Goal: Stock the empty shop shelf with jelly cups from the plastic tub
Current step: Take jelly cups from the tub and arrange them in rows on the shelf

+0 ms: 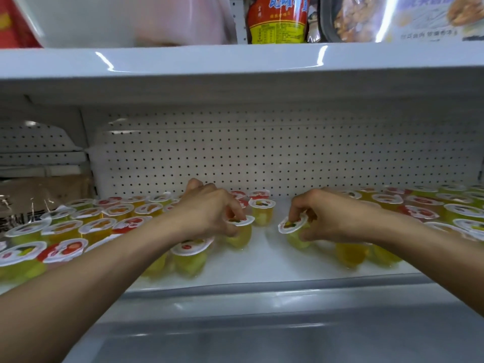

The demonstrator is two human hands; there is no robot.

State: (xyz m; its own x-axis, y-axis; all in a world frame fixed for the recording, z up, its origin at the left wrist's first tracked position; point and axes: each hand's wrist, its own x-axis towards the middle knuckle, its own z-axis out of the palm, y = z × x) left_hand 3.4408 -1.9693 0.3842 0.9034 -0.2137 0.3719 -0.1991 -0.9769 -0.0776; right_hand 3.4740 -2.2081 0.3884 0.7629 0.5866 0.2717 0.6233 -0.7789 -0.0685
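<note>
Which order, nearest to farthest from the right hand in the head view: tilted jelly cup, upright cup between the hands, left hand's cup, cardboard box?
1. tilted jelly cup, in the right hand grip.
2. upright cup, just to its left, between the hands.
3. second cup, held by the left hand, further left.
4. cardboard box, far left, beyond the cups.

Head view faces the shelf (close, slightly downward).

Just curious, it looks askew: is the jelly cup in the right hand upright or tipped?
Tipped. The right hand pinches the jelly cup, and its lid slants leftward, unlike the standing cups on the shelf.
</note>
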